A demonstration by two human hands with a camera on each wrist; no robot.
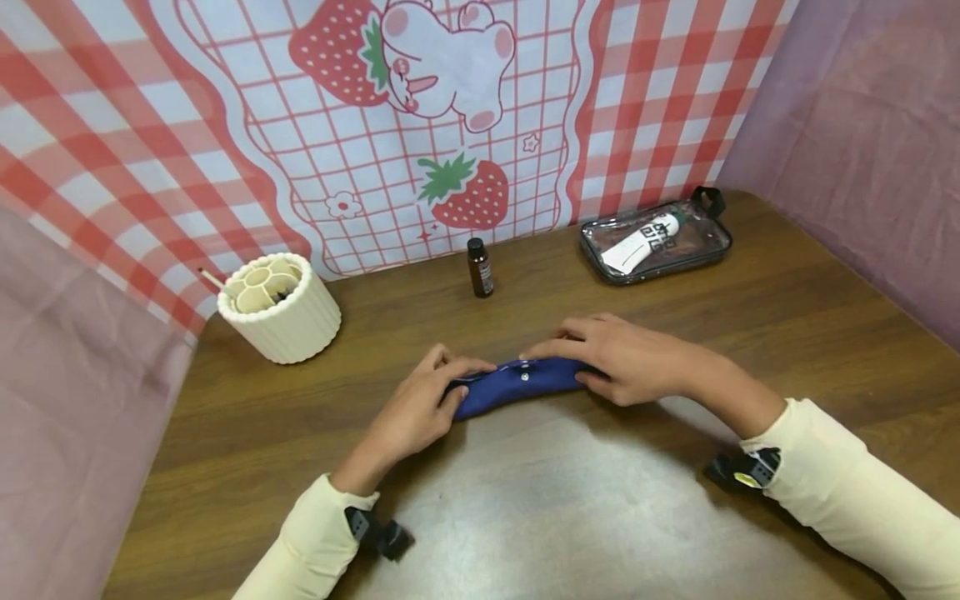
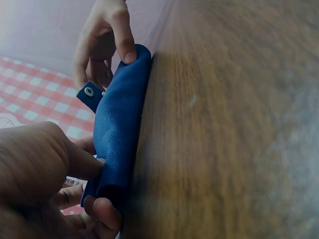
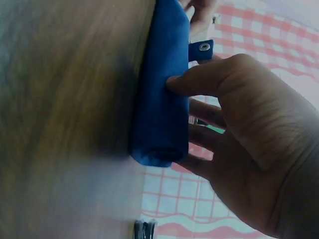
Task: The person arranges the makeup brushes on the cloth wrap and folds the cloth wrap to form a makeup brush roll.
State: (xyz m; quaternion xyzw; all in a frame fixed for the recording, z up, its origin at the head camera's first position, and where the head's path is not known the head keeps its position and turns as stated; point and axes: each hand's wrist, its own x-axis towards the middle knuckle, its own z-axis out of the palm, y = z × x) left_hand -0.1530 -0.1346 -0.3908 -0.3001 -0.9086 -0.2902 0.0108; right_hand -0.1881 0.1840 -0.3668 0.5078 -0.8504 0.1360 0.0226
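A rolled-up blue pouch (image 1: 517, 383) of leather-like material lies across the wooden table in front of the person. In the left wrist view, a small tab with a metal snap (image 2: 88, 91) sticks out from its far side. The left hand (image 1: 416, 408) grips one end, its thumb on the near face and its fingers behind. Toward the other end, the right hand (image 1: 630, 358) pinches the roll between thumb and fingers. The right wrist view shows the open spiral of the roll's end, while the fingertips behind the pouch are partly hidden.
A cream ribbed pen holder (image 1: 288, 317) stands at the back left. Behind the pouch is a small dark bottle (image 1: 481, 268). A clear black-edged case (image 1: 656, 242) with a white tube inside lies at the back right, near the checked cloth (image 1: 645, 100).
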